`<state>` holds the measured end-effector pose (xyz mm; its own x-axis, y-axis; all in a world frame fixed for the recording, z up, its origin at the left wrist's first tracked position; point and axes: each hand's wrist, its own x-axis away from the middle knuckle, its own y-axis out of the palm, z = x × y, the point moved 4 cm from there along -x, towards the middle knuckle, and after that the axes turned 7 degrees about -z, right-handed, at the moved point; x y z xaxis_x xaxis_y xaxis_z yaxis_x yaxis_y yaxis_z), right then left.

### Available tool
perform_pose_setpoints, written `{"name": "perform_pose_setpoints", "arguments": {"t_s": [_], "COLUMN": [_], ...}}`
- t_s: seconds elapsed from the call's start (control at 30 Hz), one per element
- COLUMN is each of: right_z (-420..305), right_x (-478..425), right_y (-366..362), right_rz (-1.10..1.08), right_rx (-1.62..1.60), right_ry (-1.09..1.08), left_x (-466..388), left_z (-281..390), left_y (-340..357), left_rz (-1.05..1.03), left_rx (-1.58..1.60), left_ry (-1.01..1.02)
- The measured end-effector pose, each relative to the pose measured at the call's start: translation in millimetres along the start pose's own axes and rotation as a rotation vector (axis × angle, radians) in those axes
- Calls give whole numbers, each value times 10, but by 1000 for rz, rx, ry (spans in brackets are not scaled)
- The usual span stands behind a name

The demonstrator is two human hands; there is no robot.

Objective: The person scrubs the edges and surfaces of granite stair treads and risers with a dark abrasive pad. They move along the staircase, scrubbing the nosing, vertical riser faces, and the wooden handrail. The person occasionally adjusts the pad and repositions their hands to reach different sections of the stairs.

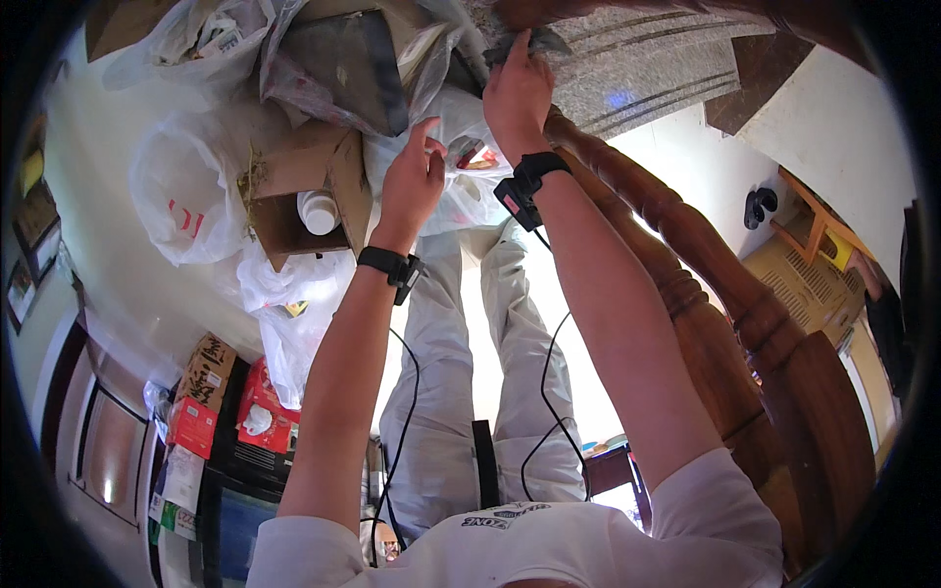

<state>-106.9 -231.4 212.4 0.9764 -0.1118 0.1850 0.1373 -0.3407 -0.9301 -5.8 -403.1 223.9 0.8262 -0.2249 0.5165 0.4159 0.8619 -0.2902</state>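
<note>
My right hand (518, 95) reaches up to a granite stair step (647, 70) and grips a dark grey cloth (550, 42) against the stone, partly hidden by the fingers. Just below that wrist runs a turned wooden baluster (662, 195). My left hand (413, 180) is in the air, fingers apart and loosely bent, with nothing in it. It hovers between an open cardboard box (349, 165) and a clear plastic bag (459, 198) holding red items. Inside the box stands a white round container (318, 213).
More plastic bags (184, 184) crowd the left side, one around a dark flat panel (345, 70). Lower left are red boxes (268, 411) on a black appliance. A thick wooden post (816, 411) borders the right. Thin black cables (415, 367) hang from both wrist straps.
</note>
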Motion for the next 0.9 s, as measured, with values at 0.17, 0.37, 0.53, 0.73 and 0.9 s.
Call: {"name": "perform_pose_setpoints", "arguments": {"t_s": [0.17, 0.37, 0.53, 0.73, 0.9], "right_z": [94, -63, -93, -183, -292], "right_x": [164, 519, 343, 298, -285], "right_y": [-176, -300, -430, -1088, -1124], "right_rz": [-37, -350, -242, 150, 227], "right_rx": [-581, -1361, -1100, -1002, -984], "right_ry": [73, 197, 48, 212, 103], "left_x": [-216, -442, -546, -935, -1588], "left_z": [382, 511, 527, 556, 950], "left_y": [33, 2, -106, -629, -649], "left_rz": [51, -126, -143, 409, 585], "left_rx": [66, 367, 489, 130, -456], "left_ry": [224, 252, 143, 214, 519]}}
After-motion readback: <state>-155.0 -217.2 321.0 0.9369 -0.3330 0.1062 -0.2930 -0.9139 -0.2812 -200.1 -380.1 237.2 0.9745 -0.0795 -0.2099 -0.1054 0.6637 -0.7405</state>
